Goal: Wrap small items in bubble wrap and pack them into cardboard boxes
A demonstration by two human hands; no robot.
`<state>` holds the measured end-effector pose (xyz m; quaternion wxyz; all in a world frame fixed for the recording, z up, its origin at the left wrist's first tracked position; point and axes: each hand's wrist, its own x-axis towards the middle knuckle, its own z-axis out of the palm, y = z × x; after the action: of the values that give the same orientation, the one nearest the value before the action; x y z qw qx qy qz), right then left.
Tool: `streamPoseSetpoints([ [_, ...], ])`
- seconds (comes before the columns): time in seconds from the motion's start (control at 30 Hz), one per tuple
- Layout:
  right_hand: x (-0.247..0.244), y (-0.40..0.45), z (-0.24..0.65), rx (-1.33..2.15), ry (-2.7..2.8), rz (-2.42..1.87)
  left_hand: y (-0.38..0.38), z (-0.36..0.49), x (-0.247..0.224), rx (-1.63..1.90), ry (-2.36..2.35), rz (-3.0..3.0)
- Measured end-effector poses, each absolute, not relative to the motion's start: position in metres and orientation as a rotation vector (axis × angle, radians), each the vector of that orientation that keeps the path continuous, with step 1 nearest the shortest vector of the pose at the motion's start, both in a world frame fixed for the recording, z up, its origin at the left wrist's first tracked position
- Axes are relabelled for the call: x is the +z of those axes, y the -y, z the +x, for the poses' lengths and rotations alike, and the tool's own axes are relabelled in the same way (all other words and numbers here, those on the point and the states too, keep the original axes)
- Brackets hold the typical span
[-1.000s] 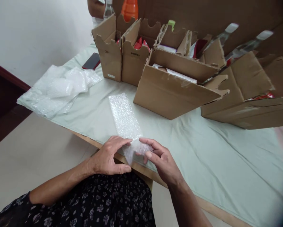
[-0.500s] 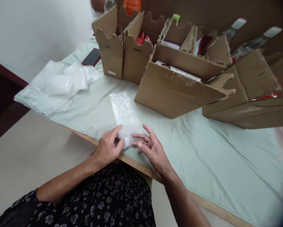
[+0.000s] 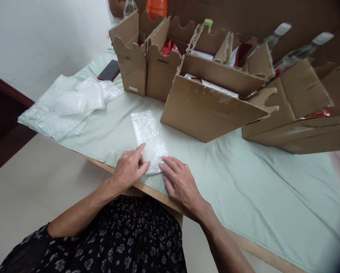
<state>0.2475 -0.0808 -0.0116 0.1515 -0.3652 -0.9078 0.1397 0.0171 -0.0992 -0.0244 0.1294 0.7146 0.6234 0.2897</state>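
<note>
A flat rectangle of bubble wrap lies on the pale green cloth close to the table's front edge. At its near left side is my left hand, thumb and index finger apart and resting on the plastic. My right hand lies palm down at the near right corner, fingertips on the wrap and fingers stretched out. Neither hand grips it. Whether anything is inside the bubble wrap I cannot tell.
More bubble wrap pieces are heaped at the left by a dark phone. Several cut cardboard boxes, including a wide one, stand along the back. Bottles and red packets show in and behind them.
My right hand has turned palm down and lowered its fingers onto the bubble wrap. The near end of the wrap now lies flatter. My left hand has barely moved.
</note>
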Motion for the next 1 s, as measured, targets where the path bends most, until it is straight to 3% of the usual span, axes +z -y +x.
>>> streamPoseSetpoints([
  [1.0, -0.021, 0.076, 0.248, 0.221, 2.633, -1.051, 0.117, 0.025, -0.022, 1.228, -1.851, 2.03],
])
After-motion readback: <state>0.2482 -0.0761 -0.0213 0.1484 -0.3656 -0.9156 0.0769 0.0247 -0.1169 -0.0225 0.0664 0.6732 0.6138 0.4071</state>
